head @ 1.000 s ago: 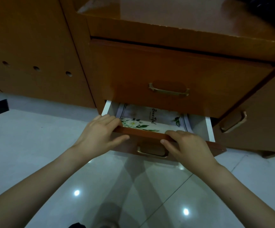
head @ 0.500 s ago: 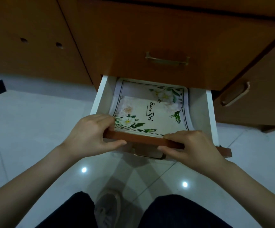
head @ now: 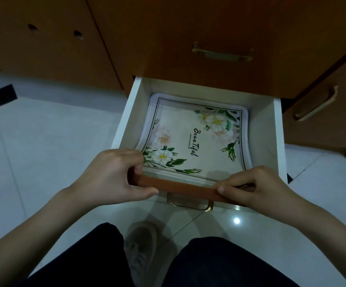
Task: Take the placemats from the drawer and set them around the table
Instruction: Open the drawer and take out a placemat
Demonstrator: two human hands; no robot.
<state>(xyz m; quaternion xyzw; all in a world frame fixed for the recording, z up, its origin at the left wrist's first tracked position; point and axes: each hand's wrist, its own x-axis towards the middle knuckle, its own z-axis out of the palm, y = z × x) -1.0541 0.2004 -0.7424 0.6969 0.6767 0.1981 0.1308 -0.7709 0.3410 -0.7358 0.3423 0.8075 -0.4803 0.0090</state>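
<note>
Placemats [head: 194,141] lie stacked inside the open white drawer [head: 268,129]. Left hand [head: 110,175] and right hand [head: 255,187] grip its brown front edge [head: 178,186], fingers curled tight over the edge, thumbs outside.

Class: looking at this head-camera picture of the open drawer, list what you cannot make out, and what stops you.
- Placemats, head view: only the top one shows, so their number is hidden.
- Its near edge: covered by the drawer front.
- Small print beside "Beautiful": too small to read.
- Fingertips of the left hand and right hand: curled behind the front.
- Table: outside the frame.
</note>
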